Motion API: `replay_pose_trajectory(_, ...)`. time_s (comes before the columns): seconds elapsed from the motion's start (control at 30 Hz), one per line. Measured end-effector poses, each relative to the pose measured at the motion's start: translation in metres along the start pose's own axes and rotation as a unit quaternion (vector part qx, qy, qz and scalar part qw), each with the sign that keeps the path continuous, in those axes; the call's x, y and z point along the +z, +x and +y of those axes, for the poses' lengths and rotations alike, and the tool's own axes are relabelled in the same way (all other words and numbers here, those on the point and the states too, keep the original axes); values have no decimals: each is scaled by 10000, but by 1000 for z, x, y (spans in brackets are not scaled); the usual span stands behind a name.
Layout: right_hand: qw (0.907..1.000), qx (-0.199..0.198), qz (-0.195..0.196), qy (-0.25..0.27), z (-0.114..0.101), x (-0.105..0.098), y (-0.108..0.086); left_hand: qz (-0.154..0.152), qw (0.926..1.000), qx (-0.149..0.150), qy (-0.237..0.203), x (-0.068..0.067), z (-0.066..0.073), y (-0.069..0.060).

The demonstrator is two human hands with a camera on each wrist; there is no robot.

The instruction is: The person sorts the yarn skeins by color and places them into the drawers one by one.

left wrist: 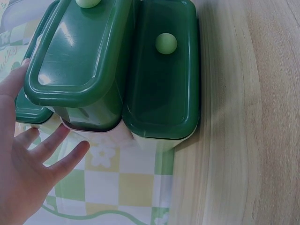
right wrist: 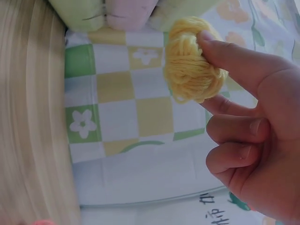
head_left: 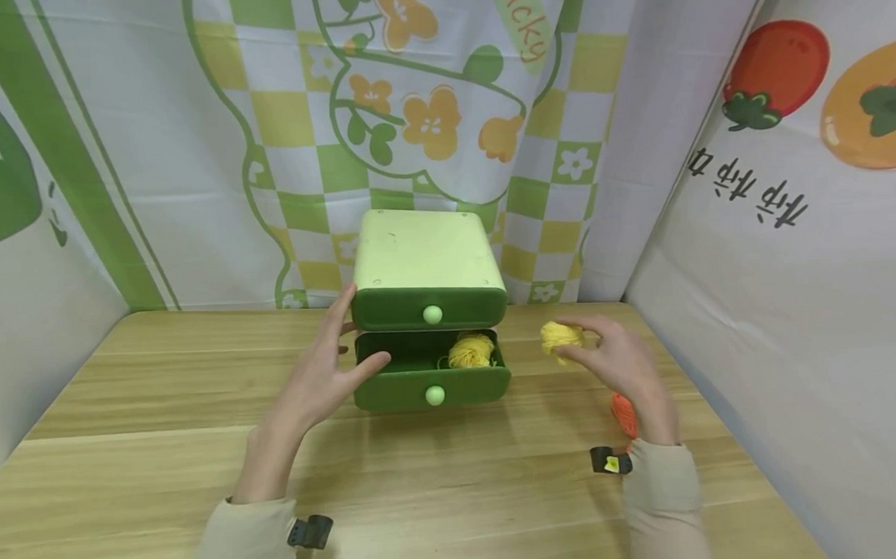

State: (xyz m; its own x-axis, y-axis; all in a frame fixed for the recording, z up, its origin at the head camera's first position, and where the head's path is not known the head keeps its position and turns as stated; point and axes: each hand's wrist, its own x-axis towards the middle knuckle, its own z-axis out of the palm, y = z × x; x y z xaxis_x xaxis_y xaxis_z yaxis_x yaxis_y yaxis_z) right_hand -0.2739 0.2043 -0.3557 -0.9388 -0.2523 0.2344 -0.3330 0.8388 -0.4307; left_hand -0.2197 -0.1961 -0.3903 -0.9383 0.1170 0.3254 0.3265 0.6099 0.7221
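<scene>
A small cabinet [head_left: 427, 247] with a pale green top and dark green drawer fronts stands at the back of the table. One drawer [head_left: 415, 391] is pulled out below the top one, and a yellow yarn ball [head_left: 471, 351] lies in its right part. My left hand [head_left: 320, 373] is at the cabinet's left side, fingers spread and thumb over the drawer's left end; the left wrist view shows fingertips [left wrist: 79, 149] by the cabinet's side. To the right of the cabinet, my right hand [head_left: 620, 355] pinches a second yellow yarn ball [right wrist: 192, 63] between thumb and forefinger, above the table.
An orange yarn bundle [head_left: 623, 415] lies on the wooden table [head_left: 457, 496], partly hidden by my right forearm. In the left wrist view, a lower drawer [left wrist: 164, 79] is closed. A patterned curtain [head_left: 292, 153] hangs right behind the cabinet.
</scene>
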Motion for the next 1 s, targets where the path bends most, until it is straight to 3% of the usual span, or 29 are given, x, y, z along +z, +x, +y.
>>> replay_pose_trajectory(0.5,9969,-712,319,-61,-34,3,-2,36,10000,-40,33,1,-1,0)
replay_pose_trajectory(1.0,9868,-1469,676,71,-59,16,-3,16,10000,55,-7,0,-2,0)
